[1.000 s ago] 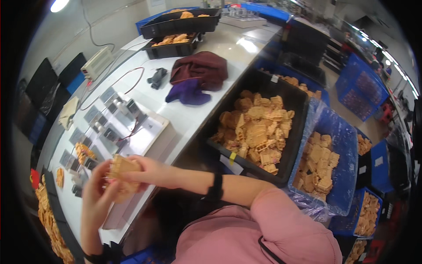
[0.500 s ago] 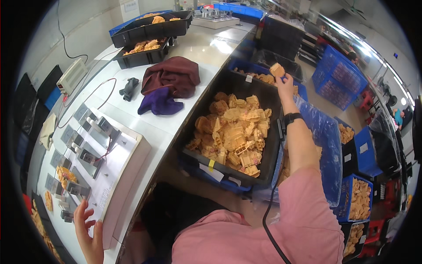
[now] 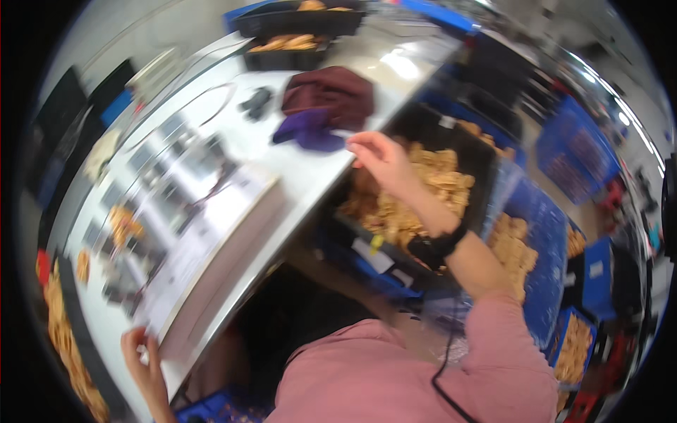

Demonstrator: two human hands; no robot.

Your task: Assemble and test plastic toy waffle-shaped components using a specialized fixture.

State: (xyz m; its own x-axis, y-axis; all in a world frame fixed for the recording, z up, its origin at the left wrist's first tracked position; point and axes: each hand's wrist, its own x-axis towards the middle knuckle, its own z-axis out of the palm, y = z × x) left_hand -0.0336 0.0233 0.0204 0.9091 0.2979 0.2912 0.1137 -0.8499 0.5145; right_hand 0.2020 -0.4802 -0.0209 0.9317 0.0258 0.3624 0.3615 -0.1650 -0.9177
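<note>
Glossy white tabletop; soft maroon cloth; black plastic bin; matt pink sleeve

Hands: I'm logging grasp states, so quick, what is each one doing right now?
Left hand: fingers rest on the edge of the white board, holding nothing.
Right hand: over the black bin, fingers curled; blur hides any hold.

1. I see a long white counter running away from me, glossy under overhead light.
2. Blue crates stand stacked on the floor to my right.
3. A pale grey wall rises behind the counter's far side.
</note>
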